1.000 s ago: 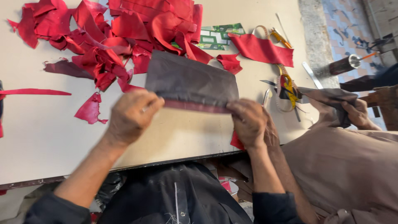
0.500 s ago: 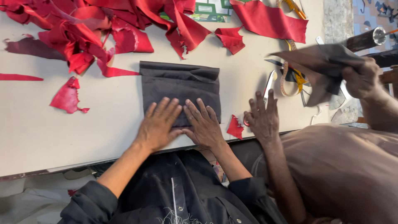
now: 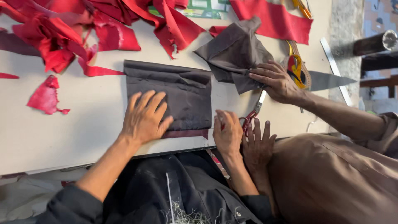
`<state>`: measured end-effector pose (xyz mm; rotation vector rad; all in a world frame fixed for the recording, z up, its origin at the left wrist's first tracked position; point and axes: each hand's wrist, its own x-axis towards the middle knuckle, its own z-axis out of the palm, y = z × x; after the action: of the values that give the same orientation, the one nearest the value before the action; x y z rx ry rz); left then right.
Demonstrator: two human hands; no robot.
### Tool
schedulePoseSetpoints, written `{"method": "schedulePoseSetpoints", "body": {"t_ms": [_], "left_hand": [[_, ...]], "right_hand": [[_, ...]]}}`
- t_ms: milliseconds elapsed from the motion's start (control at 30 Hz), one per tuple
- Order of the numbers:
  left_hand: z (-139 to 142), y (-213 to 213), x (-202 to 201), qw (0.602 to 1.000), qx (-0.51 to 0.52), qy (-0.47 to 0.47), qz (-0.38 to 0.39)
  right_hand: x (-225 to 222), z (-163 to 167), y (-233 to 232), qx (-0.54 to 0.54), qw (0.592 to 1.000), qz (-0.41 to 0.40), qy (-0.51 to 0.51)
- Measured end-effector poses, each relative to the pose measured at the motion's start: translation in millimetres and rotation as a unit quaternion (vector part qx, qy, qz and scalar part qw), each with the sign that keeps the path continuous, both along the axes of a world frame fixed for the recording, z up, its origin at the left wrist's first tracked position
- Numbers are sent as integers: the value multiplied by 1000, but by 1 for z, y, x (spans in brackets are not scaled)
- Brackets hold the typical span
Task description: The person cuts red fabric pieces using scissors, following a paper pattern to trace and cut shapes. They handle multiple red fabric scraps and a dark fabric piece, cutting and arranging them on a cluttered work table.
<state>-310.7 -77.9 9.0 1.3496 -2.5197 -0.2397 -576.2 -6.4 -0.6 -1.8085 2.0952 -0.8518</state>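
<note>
Left hand (image 3: 144, 118) spread flat on dark folded cloth (image 3: 170, 93); right hand (image 3: 227, 133) curled just beside cloth's right edge

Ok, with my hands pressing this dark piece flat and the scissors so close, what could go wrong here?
Three risks, as far as I can judge:
1. The scissors lie against your right hand and a co-worker's hand; a sudden move could nick someone.
2. The dark piece shows creases near its top edge; your left hand may press them in.
3. Its lower edge sits near the table rim and could slide off.
</note>
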Motion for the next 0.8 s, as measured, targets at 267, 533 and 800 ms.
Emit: {"method": "schedulePoseSetpoints", "body": {"t_ms": [267, 533, 800], "left_hand": [[12, -131, -64, 973, 20, 75, -216], [18, -79, -8, 947, 58, 133, -286], [-21, 11, 51, 948, 13, 131, -290]], "right_hand": [[43, 13, 24, 150, 966, -204, 43], [52, 7, 49, -27, 988, 65, 141], [57, 15, 35, -52, 955, 131, 259]]}}
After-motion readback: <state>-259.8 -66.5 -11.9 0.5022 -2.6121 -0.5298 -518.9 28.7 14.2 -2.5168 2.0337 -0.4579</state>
